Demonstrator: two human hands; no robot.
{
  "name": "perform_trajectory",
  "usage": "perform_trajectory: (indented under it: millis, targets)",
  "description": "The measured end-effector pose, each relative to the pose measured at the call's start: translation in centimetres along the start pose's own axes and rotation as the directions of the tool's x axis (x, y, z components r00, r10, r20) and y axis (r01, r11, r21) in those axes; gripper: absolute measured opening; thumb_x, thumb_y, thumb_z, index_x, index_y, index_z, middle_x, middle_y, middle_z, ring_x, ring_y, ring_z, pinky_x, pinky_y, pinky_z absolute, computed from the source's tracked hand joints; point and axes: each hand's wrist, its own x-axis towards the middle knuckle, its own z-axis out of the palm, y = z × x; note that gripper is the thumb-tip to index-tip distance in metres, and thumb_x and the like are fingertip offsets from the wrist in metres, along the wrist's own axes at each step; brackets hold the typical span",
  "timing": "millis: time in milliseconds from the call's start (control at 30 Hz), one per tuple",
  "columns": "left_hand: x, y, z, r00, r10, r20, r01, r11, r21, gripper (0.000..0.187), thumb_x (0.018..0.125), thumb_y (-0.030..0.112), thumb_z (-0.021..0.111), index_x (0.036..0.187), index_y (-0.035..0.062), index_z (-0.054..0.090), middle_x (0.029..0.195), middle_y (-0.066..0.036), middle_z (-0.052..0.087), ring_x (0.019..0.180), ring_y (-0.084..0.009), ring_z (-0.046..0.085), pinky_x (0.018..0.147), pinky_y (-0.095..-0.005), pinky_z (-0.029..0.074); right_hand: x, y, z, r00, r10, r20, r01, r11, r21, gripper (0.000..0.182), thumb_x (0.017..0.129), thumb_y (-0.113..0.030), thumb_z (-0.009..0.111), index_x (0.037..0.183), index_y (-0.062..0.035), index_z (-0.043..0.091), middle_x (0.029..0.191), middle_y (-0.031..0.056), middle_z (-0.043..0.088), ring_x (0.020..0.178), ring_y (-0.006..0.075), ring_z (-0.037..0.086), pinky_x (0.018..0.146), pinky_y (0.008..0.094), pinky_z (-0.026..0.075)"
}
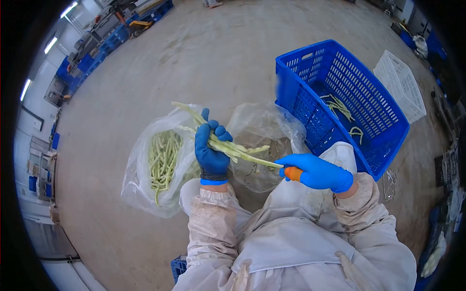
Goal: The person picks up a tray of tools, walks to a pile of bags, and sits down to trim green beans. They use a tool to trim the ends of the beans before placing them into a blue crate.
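Note:
My left hand (211, 153), in a dark blue glove, is closed around a bunch of long pale green beans (245, 151) that stick out on both sides of the fist. To its right, my right hand (324, 172) wears a bright blue glove and is wrapped around an orange-handled tool (293, 173); its working end does not show clearly. The tip of the longest bean reaches right to the fingertips of this hand. Left of my left hand, a clear plastic bag (133, 182) stands open with many green beans (164, 157) inside.
Between my knees and the crate lies another clear plastic bag (252, 119) with small scraps in it. A large blue crate (310, 104) at the right holds several beans (340, 106). Behind it is a white crate (399, 85). Blue pallets (114, 39) line the far left.

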Motion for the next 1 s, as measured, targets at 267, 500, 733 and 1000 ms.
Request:
perform_trajectory:
  millis: [267,500,733,1000]
  targets:
    - [-0.3,-0.1,0.0,0.996,0.091,0.015,-0.092,0.983,0.161,0.041,0.092,0.013,0.047,0.132,0.0088,0.040,0.090,-0.001,0.054,0.072,-0.0110,0.046,0.065,-0.0254,0.044,1.3,3.6,2.0,0.931,-0.197,-0.307,0.012,0.858,-0.513,0.020,0.087,-0.013,0.050,0.102,-0.0019,0.057,0.080,0.0135,0.062,0.071,0.0259,0.059,0.066,0.0371,0.047]
    - [-0.3,-3.2,-0.1,0.990,-0.015,-0.142,-0.030,0.950,-0.311,0.029,0.089,0.014,0.053,0.118,0.0078,0.052,0.087,-0.001,0.057,0.080,-0.0136,0.056,0.074,-0.0281,0.048,4.1,4.3,4.1,0.905,0.137,-0.404,0.368,0.226,0.902,0.019,0.092,-0.014,0.049,0.105,-0.0020,0.056,0.085,0.0082,0.060,0.073,0.0151,0.056,0.063,0.0289,0.046]
    - [-0.1,-3.2,-2.9,0.899,-0.155,-0.409,0.165,0.986,-0.011,0.023,0.088,0.015,0.054,0.108,0.0032,0.054,0.089,-0.007,0.059,0.074,-0.0145,0.058,0.063,-0.0241,0.050,1.4,-0.7,0.1,0.933,-0.349,-0.083,0.337,0.932,-0.132,0.015,0.089,-0.012,0.052,0.101,-0.0053,0.058,0.089,0.0085,0.060,0.076,0.0242,0.058,0.064,0.0332,0.047]
    - [-1.6,-6.5,-1.5,0.870,-0.362,-0.335,0.487,0.738,0.467,0.032,0.087,0.022,0.058,0.114,0.0056,0.052,0.088,-0.009,0.063,0.068,-0.0139,0.059,0.058,-0.0263,0.050,3.4,2.9,1.5,0.950,-0.231,0.208,0.310,0.766,-0.564,0.014,0.082,-0.012,0.052,0.094,-0.0096,0.059,0.083,0.0119,0.059,0.078,0.0340,0.058,0.064,0.0416,0.047]
